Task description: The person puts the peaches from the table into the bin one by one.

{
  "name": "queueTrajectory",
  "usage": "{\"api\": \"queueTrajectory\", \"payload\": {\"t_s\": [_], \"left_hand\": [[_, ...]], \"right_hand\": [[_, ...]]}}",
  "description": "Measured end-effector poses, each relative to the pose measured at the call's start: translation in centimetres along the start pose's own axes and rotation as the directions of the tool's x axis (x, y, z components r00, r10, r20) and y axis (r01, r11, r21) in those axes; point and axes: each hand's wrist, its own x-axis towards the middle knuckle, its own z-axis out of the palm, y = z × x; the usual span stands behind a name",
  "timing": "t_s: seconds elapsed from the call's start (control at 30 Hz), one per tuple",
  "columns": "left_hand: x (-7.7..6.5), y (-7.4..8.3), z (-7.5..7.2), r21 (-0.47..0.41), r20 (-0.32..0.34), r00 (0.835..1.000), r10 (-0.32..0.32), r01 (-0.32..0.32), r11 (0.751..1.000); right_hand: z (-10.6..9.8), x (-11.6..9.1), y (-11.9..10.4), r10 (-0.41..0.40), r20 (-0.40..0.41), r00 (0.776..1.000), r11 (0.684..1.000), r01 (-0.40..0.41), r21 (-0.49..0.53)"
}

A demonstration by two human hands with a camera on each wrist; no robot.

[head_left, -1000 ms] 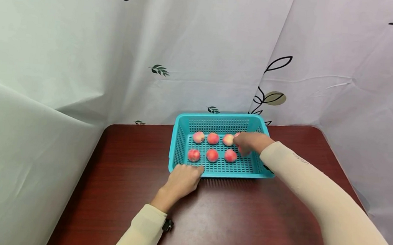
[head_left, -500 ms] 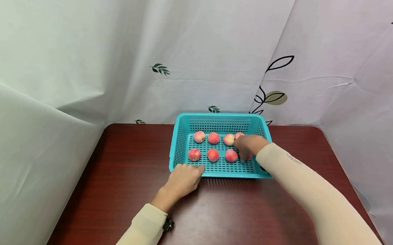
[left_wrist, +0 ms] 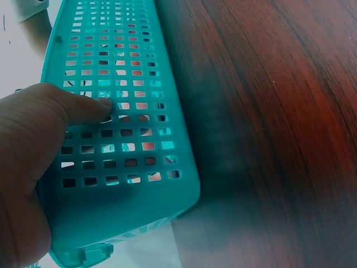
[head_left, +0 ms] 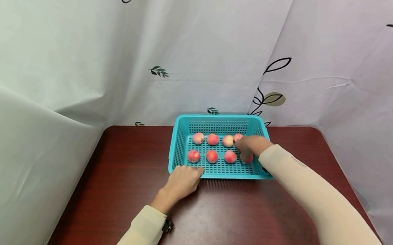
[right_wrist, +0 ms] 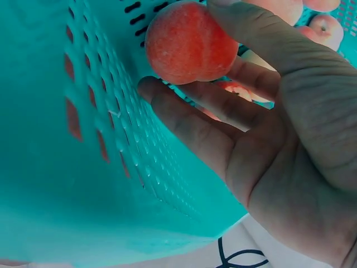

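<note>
A turquoise plastic basket (head_left: 227, 175) with perforated walls stands at the table's far side, holding two rows of peaches. My left hand (head_left: 184, 180) grips its near wall toward the left corner; in the left wrist view the thumb (left_wrist: 83, 106) lies against the holed outer face. Inside the basket's right end, my right hand (head_left: 248, 145) is at the front-row end peach (right_wrist: 189, 43). Its thumb overlaps the peach's edge, and its fairly straight, spread fingers (right_wrist: 189, 123) lie beside it. Behind that hand a back-row peach (head_left: 238, 137) is partly hidden.
Other peaches, such as a front-left peach (head_left: 194, 156) and a back-left peach (head_left: 198, 138), sit spaced apart on the basket floor. The dark red-brown table (head_left: 230, 217) extends toward me. White patterned fabric (head_left: 202, 42) hangs behind and at both sides.
My right hand first shifted toward the near side of the basket's right end, uncovering the back-row peach, then moved slightly right against the front-row end peach. My left hand has stayed put.
</note>
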Motion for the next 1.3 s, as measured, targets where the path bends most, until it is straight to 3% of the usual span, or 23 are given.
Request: {"api": "queueTrajectory", "payload": {"t_s": [0.2,0.47,0.63,0.73,0.83,0.93,1.1,1.2,1.3], "left_hand": [[-0.1,0.1,0.2,0.005,-0.002,1.0,-0.007,0.007,1.0],[0.3,0.2,0.3,0.004,-0.015,1.0,0.003,-0.003,1.0],[0.4,0.1,0.1,0.01,-0.01,1.0,0.003,-0.003,1.0],[0.4,0.1,0.0,0.018,-0.005,1.0,-0.002,0.002,1.0],[0.3,0.1,0.1,0.021,-0.001,1.0,-0.008,0.008,1.0],[0.2,0.1,0.0,0.024,0.012,1.0,-0.013,0.013,1.0],[-0.1,-0.1,-0.9,-0.031,0.049,0.999,-0.009,0.011,0.999],[-0.3,-0.7,-2.0,-0.084,0.03,1.0,-0.002,0.004,0.996],[-0.7,-1.9,-3.2,-0.091,-0.019,1.0,-0.021,0.019,0.996]], "right_hand": [[0.0,-0.8,0.5,-0.033,-0.011,0.999,0.999,0.034,0.03],[-0.3,-3.6,2.2,-0.063,-0.129,0.99,0.991,0.077,0.108],[-0.5,-5.8,3.6,-0.137,-0.262,0.955,0.974,0.179,0.142],[-0.3,-7.0,4.5,-0.198,-0.399,0.895,0.954,0.27,0.133],[0.4,-8.0,5.6,-0.22,-0.553,0.803,0.936,0.334,0.112],[1.7,-8.7,6.6,-0.192,-0.68,0.708,0.929,0.355,0.106],[4.4,-9.8,8.0,-0.099,-0.819,0.564,0.927,0.352,0.131],[5.9,-10.3,8.6,-0.036,-0.873,0.486,0.929,0.337,0.149],[7.3,-10.9,9.1,0.01,-0.903,0.429,0.932,0.324,0.164]]}}
